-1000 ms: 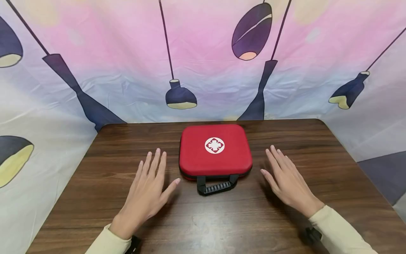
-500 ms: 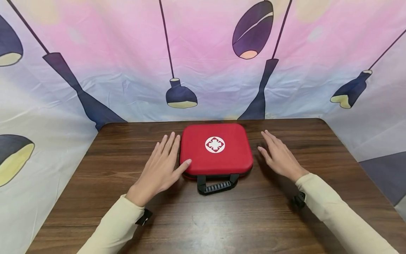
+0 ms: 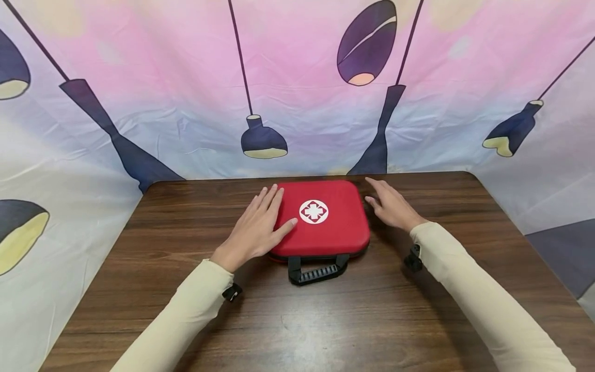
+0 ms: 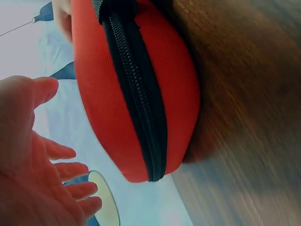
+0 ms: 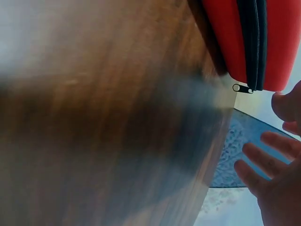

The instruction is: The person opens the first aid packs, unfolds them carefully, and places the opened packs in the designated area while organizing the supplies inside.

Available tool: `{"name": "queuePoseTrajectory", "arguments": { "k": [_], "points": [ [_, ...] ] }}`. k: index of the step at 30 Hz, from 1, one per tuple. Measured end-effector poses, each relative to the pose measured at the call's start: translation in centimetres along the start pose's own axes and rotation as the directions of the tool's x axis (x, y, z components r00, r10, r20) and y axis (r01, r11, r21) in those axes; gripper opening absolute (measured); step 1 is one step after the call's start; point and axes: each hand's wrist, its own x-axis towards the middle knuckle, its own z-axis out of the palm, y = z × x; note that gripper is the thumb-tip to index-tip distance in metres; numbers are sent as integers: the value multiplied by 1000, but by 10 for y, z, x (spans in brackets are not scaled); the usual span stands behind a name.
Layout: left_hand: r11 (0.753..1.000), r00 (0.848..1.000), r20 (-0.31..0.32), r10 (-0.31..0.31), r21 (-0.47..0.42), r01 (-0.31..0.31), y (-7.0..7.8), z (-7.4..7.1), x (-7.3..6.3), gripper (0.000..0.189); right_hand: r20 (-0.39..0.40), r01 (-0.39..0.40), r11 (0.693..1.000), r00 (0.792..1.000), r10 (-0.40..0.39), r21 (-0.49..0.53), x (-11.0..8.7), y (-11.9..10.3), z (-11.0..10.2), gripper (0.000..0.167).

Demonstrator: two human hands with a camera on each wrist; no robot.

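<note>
A red first-aid case (image 3: 325, 235) with a white cross emblem lies closed on the table, its black handle (image 3: 318, 274) facing me. My left hand (image 3: 255, 225) hovers over the case's left side, fingers straight and thumb spread. In the left wrist view a gap shows between that hand and the red shell, and a black zipper (image 4: 134, 89) runs along the side. Beside the far right corner is my right hand (image 3: 394, 207), fingers extended and holding nothing. A metal zipper pull (image 5: 242, 88) hangs at the case's corner in the right wrist view.
The dark wooden table (image 3: 307, 325) has rounded far corners. Right behind its back edge hangs a cloth backdrop (image 3: 200, 103) printed with lamps. Each wrist carries a small black device, such as the left wrist camera (image 3: 232, 292).
Both hands have moved forward and inward. The left has come from beside the case to over its left side, the right closer to the far right corner. The case has stayed put.
</note>
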Motion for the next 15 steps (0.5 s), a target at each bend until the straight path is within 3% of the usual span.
{"name": "queuePoseTrajectory", "arguments": {
  "k": [10,15],
  "points": [
    [998,997,28,68,-3,-67,6,10,17,82,143,-45,988,989,24,145,35,3,8,57],
    [995,994,46,100,-11,-100,8,13,22,80,178,-52,980,984,18,191,48,4,10,56]
  ]
}}
